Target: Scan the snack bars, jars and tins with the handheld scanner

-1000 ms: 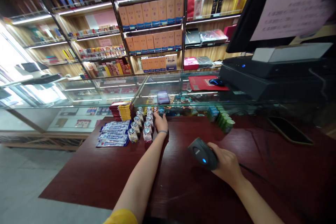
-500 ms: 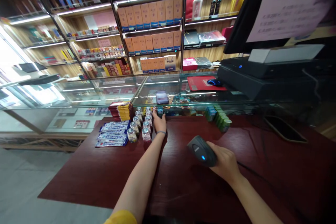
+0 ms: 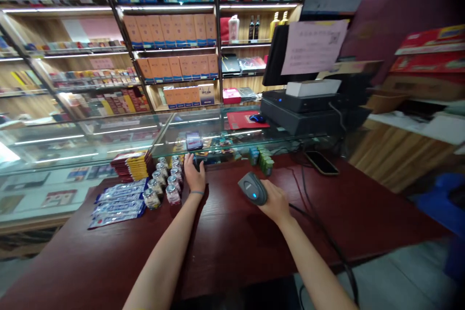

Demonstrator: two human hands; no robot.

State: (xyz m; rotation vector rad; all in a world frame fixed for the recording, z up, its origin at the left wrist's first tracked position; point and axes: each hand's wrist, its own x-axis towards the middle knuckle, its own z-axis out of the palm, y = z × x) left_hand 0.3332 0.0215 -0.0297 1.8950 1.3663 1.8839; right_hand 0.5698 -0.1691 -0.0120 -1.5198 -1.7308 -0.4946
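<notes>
Wrapped around the handle of a dark grey plastic handheld scanner with a glowing blue light (image 3: 252,189), the right hand (image 3: 276,202) has a firm-looking grip, and the scanner hangs above the dark red-brown wooden bench (image 3: 221,252), to the right of two rows of small clear jars with silver lids (image 3: 174,184). Just right of those jars, the person's left hand (image 3: 194,177) reaches forward with its thumb held apart from the fingers; a small dark item (image 3: 196,164) shows between them, but whether it is held or merely touched cannot be told. Left of the jars lie flat blue-and-silver packets (image 3: 118,203), and behind them to the left stand stacked red and yellow packs (image 3: 132,165). Well to the right of the jars are small green and blue cylinders (image 3: 267,164). Beyond the jars runs a clear glass display case (image 3: 209,126). The likeliest mishap is a toppled jar: the left hand is so near the right-hand row that a leftward swing of wrist or fingers could knock several over. A careless forward push might bump the glass. The scanner's black cable (image 3: 329,237), well right of the jars, trails over the bench's near edge, so a snag there could tug the scanner askew.
</notes>
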